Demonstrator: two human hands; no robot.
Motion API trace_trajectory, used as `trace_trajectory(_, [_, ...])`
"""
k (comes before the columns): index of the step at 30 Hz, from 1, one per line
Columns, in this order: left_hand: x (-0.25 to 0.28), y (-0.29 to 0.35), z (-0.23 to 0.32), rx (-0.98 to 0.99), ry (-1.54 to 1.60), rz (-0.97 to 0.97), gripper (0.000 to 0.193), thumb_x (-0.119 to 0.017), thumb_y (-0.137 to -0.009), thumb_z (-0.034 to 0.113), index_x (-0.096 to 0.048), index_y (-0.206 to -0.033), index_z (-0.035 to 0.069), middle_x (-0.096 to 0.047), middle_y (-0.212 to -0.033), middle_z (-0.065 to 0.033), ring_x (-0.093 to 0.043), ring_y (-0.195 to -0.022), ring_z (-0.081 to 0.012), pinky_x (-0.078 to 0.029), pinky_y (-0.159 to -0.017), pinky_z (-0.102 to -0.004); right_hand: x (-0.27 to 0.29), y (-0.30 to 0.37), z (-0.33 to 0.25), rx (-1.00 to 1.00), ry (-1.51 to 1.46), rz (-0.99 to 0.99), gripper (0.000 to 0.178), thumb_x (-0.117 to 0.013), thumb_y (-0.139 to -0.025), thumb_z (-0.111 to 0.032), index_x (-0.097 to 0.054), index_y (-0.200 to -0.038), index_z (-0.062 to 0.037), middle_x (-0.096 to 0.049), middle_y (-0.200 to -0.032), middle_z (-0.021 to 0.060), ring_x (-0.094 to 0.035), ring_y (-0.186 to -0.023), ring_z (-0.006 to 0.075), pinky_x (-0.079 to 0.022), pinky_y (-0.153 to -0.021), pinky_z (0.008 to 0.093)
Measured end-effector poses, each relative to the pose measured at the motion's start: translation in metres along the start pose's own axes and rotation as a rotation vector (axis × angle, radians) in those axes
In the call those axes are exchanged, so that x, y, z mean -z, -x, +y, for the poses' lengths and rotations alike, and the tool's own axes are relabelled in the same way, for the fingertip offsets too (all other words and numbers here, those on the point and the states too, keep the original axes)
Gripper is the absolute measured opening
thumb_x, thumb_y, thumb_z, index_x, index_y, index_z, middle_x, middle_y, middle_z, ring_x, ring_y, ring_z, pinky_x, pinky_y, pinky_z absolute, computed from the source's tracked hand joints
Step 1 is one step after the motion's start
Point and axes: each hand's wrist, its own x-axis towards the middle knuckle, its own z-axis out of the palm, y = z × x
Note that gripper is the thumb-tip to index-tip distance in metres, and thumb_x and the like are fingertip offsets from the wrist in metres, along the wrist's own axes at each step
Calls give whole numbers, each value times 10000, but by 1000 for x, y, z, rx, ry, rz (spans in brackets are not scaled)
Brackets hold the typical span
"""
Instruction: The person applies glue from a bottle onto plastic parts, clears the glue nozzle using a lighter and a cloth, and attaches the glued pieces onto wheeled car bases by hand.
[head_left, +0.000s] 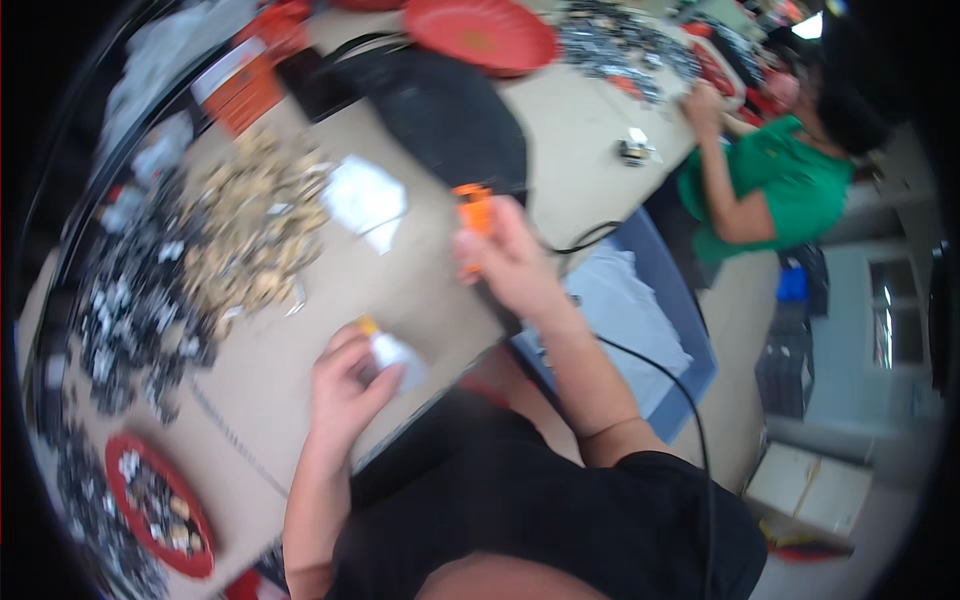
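**A:** At mid-frame, your right hand (pixel 505 262) is closed around an orange-tipped tool (pixel 476 212), its dark cable (pixel 668 385) trailing down over your lap toward the lower right. Just below the middle, your left hand (pixel 345 385) pinches a small white part with a yellow end (pixel 388 350), fingers curled shut on it, just above the near edge of the table (pixel 400 290).

**B:** And the trouble you should watch for?

**A:** The frame is blurred, so judge this loosely. The part sits so close to the edge that a loosened pinch could drop it into your lap. The cable could likely snag on your knee and tug the tool off its mark.

**B:** Anything nearby?

**A:** A pile of brass-coloured pieces (pixel 255 225) and dark metal parts (pixel 130 300) fill the left; a wide sweep of your forearm could scatter them. A person in a green shirt (pixel 790 185) works at upper right, well apart.
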Motion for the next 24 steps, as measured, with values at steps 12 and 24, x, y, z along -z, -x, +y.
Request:
trace_trajectory(12, [0,3,6,22,61,-65,112,-654,-699,50,-614,-797,15,-519,-855,-14,-467,-588,-25,-376,-509,-169,-19,3,-8,-49,67,-379,299,-464,-877,-160,-419,-1123,5,-505,-852,44,-484,-726,107,-410,-648,226])
trace_trajectory(24, [1,2,4,76,123,-94,123,-668,-701,101,-604,-768,20,-510,-805,-5,-469,-577,-39,-386,-521,-175,-31,-13,-4,-131,64,-442,220,-544,-841,-140,-474,-1015,-26,-498,-806,26,-474,-696,101,-404,-587,233])
